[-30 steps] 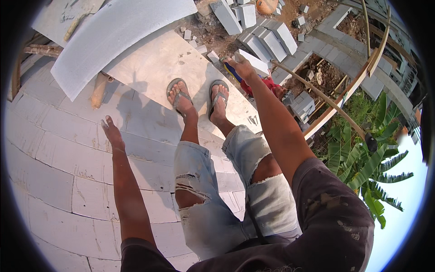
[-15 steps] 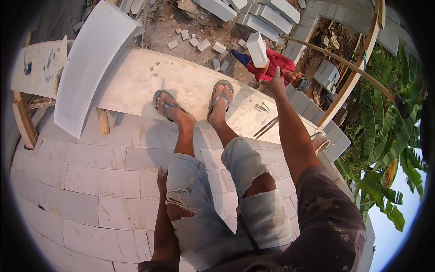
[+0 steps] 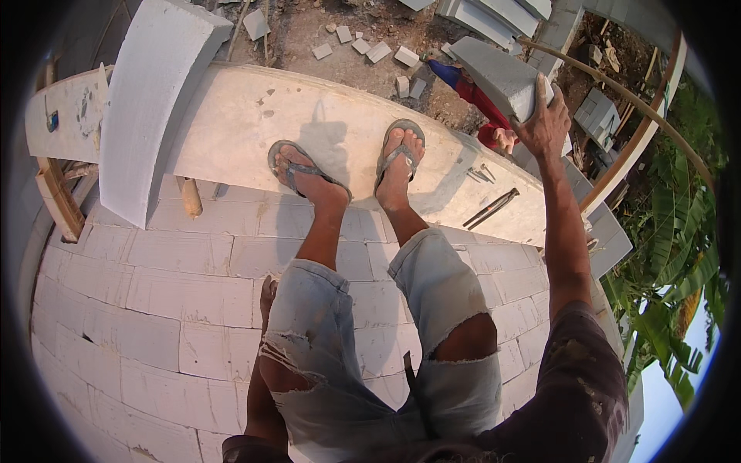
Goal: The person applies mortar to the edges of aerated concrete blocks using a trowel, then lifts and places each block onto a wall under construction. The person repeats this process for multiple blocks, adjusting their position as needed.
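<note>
My right hand (image 3: 545, 123) grips the end of a grey lightweight concrete block (image 3: 494, 76), held out past the far right side of the plank (image 3: 224, 127). Below the block, a co-worker's red sleeve (image 3: 486, 108) and hand (image 3: 505, 140) show; that hand appears apart from the block. The rest of this person is mostly hidden behind the block and my hand. My left hand (image 3: 268, 295) is low beside my knee, near the pale block wall (image 3: 204, 297); its fingers are largely hidden. My feet in dark flip-flops stand on the plank.
A long white block (image 3: 158, 100) lies across the plank at left. Pliers or pincers (image 3: 492, 208) and several nails (image 3: 481, 174) lie on the plank at right. Broken block pieces (image 3: 378, 52) litter the ground below. A slanted wooden pole (image 3: 641, 112) and banana leaves are at right.
My right hand has gone from reaching out bare to gripping the block, which the co-worker was holding up. The co-worker's hand is now lower, beneath it. The view has shifted slightly.
</note>
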`<state>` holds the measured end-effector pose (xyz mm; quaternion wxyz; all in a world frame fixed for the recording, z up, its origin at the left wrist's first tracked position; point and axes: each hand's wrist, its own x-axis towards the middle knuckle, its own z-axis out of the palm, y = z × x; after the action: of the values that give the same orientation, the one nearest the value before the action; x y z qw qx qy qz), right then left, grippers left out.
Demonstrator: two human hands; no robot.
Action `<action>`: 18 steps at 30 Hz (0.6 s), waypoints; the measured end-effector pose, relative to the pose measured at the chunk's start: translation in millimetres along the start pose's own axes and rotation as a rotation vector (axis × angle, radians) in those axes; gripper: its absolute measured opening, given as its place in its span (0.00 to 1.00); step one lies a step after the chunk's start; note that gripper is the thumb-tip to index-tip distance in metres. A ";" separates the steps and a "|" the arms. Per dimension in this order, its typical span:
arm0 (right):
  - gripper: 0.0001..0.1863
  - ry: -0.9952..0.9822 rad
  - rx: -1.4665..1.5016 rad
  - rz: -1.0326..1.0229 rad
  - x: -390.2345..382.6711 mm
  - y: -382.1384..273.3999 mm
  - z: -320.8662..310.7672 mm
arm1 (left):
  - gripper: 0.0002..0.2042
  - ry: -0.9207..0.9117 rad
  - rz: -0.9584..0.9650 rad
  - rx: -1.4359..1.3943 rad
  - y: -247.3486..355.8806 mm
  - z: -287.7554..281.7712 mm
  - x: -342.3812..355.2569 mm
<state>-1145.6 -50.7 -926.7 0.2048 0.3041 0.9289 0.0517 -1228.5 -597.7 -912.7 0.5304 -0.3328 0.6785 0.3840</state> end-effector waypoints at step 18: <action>0.69 -0.156 0.360 -0.255 -192.0 24.9 -517.6 | 0.37 -0.011 0.271 -0.217 222.4 93.7 -64.4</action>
<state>-1204.9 -128.2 -382.8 0.2236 0.2190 0.9354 -0.1647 -1362.2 -405.4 -825.8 0.4383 -0.2916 0.6688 0.5250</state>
